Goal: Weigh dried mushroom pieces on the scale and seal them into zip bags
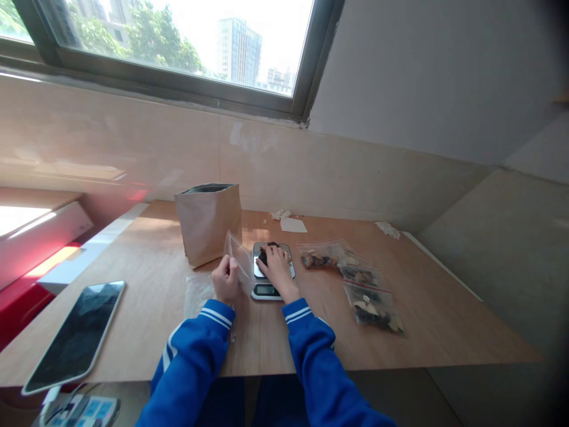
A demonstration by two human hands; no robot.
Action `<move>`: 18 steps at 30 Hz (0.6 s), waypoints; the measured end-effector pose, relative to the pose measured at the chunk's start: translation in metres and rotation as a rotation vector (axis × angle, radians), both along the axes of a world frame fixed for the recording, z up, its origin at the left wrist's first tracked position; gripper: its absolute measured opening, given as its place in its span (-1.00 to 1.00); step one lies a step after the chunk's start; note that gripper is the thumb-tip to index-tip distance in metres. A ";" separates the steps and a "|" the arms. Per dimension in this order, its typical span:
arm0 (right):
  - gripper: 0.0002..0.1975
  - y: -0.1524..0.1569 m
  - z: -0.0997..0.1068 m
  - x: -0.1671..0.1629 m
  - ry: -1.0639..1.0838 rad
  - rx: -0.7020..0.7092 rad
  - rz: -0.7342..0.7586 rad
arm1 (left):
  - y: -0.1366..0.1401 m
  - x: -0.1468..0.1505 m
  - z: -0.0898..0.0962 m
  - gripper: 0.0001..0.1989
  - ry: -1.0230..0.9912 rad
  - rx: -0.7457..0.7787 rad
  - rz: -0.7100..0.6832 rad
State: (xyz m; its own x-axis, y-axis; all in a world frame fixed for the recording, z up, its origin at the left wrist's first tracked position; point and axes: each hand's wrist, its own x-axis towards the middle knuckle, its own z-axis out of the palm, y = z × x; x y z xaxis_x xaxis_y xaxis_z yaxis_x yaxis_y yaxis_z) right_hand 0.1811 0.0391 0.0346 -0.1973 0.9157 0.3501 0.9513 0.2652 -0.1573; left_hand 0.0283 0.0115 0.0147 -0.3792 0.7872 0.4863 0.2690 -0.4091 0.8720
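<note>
My left hand [226,280] is closed on the edge of a clear plastic zip bag [239,256], which stands up beside the scale. A small digital kitchen scale [258,289] with a lit display lies in front of me. Over its weighing plate my right hand [276,267] reaches, fingers curled round dark dried pieces [263,256]. Some of these dark pieces show past the fingertips; their exact kind is too small to tell. More clear plastic bags [198,292] lie flat under and beside my left wrist.
Behind my left hand stands an open brown paper bag [208,225]. Filled zip bags [376,305] with dark and pale dried pieces lie to the right. A tablet [77,335] rests at left, cabled near a power strip [89,410]. White paper [293,225] lies by the wall.
</note>
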 end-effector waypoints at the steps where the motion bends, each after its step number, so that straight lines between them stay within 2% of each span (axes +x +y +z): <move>1: -0.60 0.000 0.000 -0.002 -0.023 0.003 -0.016 | 0.000 0.000 0.000 -0.65 0.001 0.001 0.000; 11: -0.56 0.006 0.004 -0.002 -0.040 -0.006 -0.014 | 0.000 -0.001 0.000 -0.65 0.008 -0.008 -0.004; 18: -0.72 0.010 0.008 0.001 -0.062 -0.018 0.030 | 0.002 -0.001 -0.003 -0.64 0.006 -0.027 -0.007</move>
